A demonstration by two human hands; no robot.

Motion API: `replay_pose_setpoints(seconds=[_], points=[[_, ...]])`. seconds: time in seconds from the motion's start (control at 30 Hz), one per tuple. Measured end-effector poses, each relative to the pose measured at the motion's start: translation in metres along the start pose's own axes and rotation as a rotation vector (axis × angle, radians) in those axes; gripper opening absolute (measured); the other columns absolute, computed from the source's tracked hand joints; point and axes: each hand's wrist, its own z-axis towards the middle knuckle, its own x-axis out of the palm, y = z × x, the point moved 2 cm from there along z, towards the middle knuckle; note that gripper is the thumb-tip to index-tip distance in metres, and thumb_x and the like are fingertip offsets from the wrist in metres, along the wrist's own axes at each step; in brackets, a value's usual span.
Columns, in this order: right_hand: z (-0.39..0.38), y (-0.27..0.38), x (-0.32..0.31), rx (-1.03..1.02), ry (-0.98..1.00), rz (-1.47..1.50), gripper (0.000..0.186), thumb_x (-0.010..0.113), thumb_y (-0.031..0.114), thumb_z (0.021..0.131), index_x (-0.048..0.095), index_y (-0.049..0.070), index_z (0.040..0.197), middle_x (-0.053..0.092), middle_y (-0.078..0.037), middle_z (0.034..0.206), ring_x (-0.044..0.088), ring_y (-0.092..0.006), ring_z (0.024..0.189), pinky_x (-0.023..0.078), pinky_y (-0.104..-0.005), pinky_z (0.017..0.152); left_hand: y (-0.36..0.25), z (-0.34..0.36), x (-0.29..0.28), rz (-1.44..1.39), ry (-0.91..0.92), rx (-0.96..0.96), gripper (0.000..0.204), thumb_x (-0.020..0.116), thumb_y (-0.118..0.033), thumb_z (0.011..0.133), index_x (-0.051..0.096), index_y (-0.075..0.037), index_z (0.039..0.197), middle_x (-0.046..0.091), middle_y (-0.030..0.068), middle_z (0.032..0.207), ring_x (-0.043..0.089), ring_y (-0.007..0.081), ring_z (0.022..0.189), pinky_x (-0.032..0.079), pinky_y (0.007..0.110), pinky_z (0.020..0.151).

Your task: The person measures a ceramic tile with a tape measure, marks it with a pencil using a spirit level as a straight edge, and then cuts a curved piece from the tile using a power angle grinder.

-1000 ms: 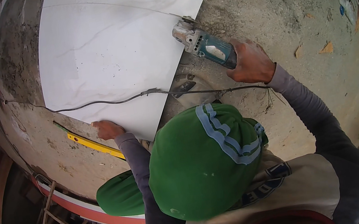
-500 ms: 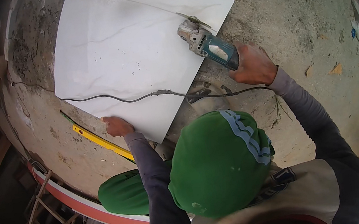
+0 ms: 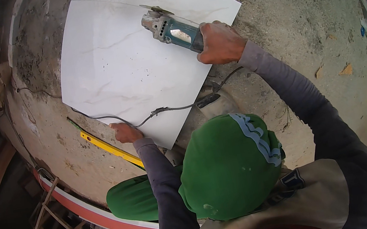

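Observation:
My right hand is closed around a teal-bodied angle grinder, its disc over a thin line on a large white, faintly veined tile. My left hand grips the tile's near-left edge with curled fingers. A black cable lies across the lower part of the tile and runs under my right wrist. A yellow spirit level rests on the concrete beside my left hand. Something grey, partly hidden, is under or beside the tile's right edge.
Rough dusty concrete surrounds the tile, with scraps at the right. A red-and-white edge borders it at lower left, beside a wooden frame. A green-covered head and a green-clothed leg fill the lower middle.
My right hand and the grinder have moved left and away, from the tile's right edge farther onto it. My left hand stays at the edge; the whole view has shifted somewhat.

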Motion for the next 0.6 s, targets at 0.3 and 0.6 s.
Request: replay_pose_setpoints(seconds=[0.3,0.6], points=[[-0.101,-0.057,-0.007,0.114,0.082,-0.021,0.047,0.075,0.023,0.073,0.063,-0.009,0.105,0.072,-0.028,0.087,0.075,-0.0486,0.087,0.061,-0.0553,0.084,-0.007,-0.003,-0.010,0.045,-0.014,-0.053,0.085,0.053,-0.059,0.107,0.067,0.026,0.106,0.072,0.0417,0.108,0.071,0.0519,0.095,0.056,0.060,0.088],[-0.134,-0.074,-0.005,0.128,0.051,0.055,0.052,0.077,0.023,0.072,0.061,-0.009,0.111,0.072,-0.029,0.087,0.074,-0.0513,0.088,0.060,-0.0564,0.087,0.002,0.005,-0.004,0.004,0.013,-0.032,0.085,0.054,-0.059,0.106,0.067,0.025,0.109,0.071,0.0418,0.112,0.072,0.0523,0.099,0.056,0.060,0.090]])
